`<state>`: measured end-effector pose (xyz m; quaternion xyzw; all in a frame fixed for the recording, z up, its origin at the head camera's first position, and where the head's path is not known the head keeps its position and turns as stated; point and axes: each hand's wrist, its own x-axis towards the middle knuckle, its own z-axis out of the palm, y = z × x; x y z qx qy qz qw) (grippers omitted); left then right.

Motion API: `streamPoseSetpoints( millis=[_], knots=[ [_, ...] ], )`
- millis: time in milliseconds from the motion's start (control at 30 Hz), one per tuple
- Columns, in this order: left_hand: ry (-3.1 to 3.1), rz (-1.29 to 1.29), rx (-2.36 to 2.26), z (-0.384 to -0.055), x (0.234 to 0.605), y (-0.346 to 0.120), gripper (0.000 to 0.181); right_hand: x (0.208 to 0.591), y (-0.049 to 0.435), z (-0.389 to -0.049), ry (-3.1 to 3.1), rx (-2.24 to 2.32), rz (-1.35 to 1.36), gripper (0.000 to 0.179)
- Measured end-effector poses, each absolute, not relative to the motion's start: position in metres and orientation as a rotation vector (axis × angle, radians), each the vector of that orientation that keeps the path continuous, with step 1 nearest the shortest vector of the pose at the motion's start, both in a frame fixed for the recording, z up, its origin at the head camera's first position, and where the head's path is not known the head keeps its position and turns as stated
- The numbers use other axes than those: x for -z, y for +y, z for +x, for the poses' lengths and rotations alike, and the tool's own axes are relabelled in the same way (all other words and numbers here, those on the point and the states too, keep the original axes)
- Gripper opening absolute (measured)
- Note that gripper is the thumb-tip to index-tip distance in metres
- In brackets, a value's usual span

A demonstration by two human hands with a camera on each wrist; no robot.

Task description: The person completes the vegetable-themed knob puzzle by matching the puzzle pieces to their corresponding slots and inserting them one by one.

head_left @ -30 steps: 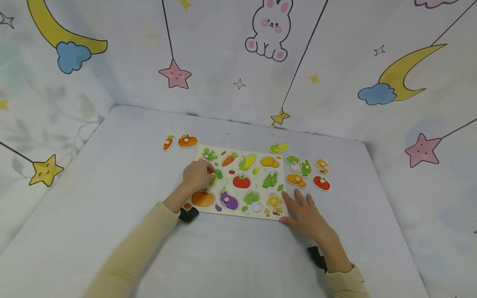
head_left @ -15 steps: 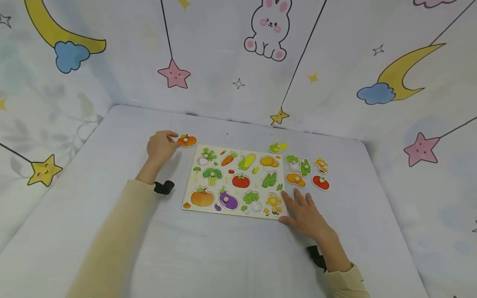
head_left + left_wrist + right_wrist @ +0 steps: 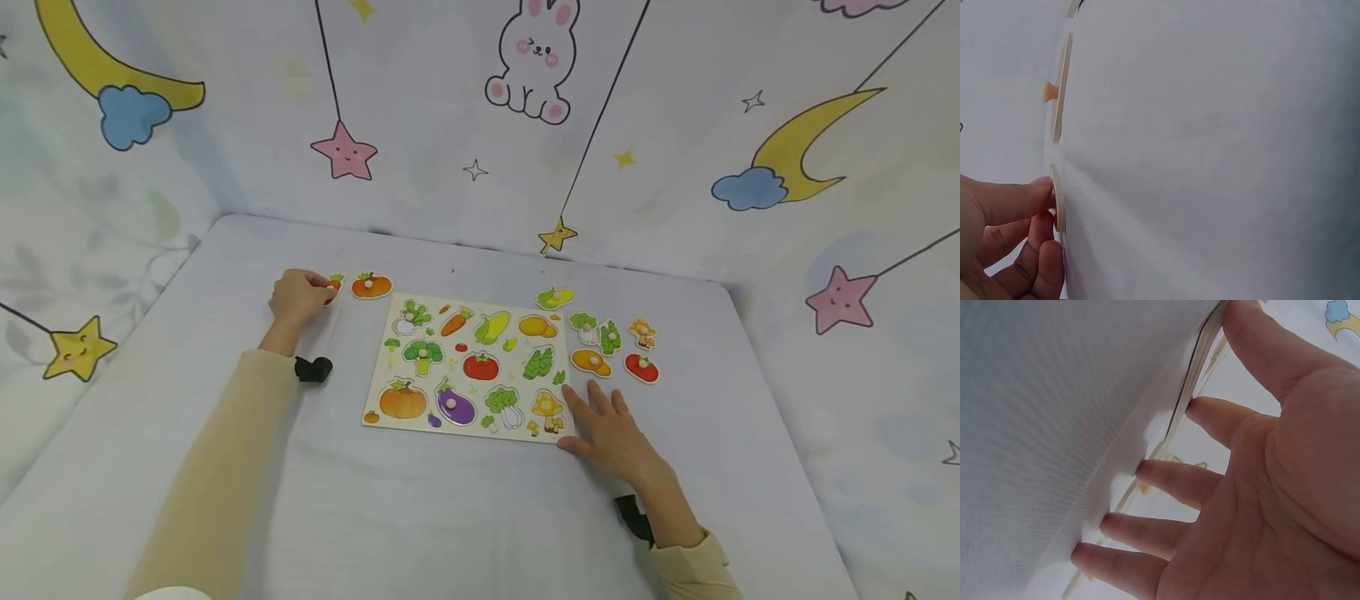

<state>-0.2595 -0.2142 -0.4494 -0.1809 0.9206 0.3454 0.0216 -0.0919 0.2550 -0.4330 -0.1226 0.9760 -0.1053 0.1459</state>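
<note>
At the back left of the table, my left hand [image 3: 296, 293] pinches the small knob of an orange carrot puzzle piece [image 3: 335, 283]. In the left wrist view, thumb and fingers close on this piece [image 3: 1060, 206], seen edge-on at the cloth. A pumpkin piece [image 3: 372, 286] lies just to its right. The vegetable puzzle board [image 3: 390, 367] lies mid-table, with knobbed turnip [image 3: 407, 318], broccoli [image 3: 423, 355] and eggplant [image 3: 456, 407] pieces in it. My right hand [image 3: 611, 437] spreads its fingers at the board's right edge, thumb and index finger touching it.
Loose pieces lie right of the board: corn [image 3: 555, 297], bok choy [image 3: 584, 327], asparagus [image 3: 611, 337], potato [image 3: 591, 362], mushroom [image 3: 642, 332] and tomato [image 3: 642, 367]. A white cloth [image 3: 420, 517] covers the table, and printed fabric walls [image 3: 420, 100] stand behind it.
My left hand has let go of the broccoli piece in the board, moved back and left past the pumpkin piece, and taken hold of the carrot piece's knob. The right hand stays put.
</note>
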Motion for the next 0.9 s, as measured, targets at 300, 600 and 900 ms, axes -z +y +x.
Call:
streamPoseSetpoints(
  millis=[300,600,900],
  knots=[
    [2.831,-0.596,-1.083,-0.260,0.447,-0.210,0.031,0.435,0.256,-0.093,2.812,0.325,-0.345,0.080],
    [2.925,-0.489,-1.166,-0.252,0.425,-0.175,0.030,0.434,0.257,-0.094,2.823,0.306,-0.343,0.080],
    [2.920,-0.055,-1.049,-0.241,0.421,-0.095,0.022,0.435,0.255,-0.093,2.817,0.304,-0.342,0.079]
  ],
)
